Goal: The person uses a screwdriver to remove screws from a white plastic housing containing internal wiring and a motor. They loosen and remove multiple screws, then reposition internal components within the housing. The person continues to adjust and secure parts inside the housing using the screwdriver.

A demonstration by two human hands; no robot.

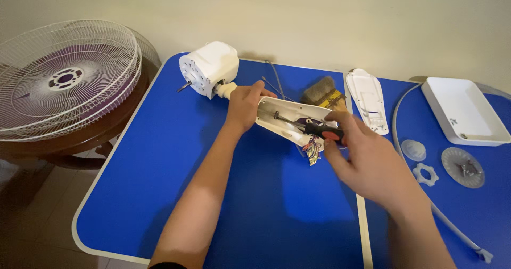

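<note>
Left hand (pixel 244 106) is clamped round the neck of the white fan housing (pixel 290 121), which lies open-side up mid blue table (pixel 175 184) w/ the motor block (pixel 209 68) at its far end; right hand (pixel 362 160) is closed on a screwdriver (pixel 319 129), red/black handle, tip down inside the shell. Housing looks like light, stiff plastic, prob. brittle at the edges, w/ loose wires (pixel 312 153) hanging out near the right hand, so best held at the neck, not the thin rim. No packages or signs; a white cover (pixel 367 100), white tray (pixel 463 112), paintbrush (pixel 322 94), clear caps (pixel 414 150) sit to the right, fan grille (pixel 64 77) on a side table at left.
</note>
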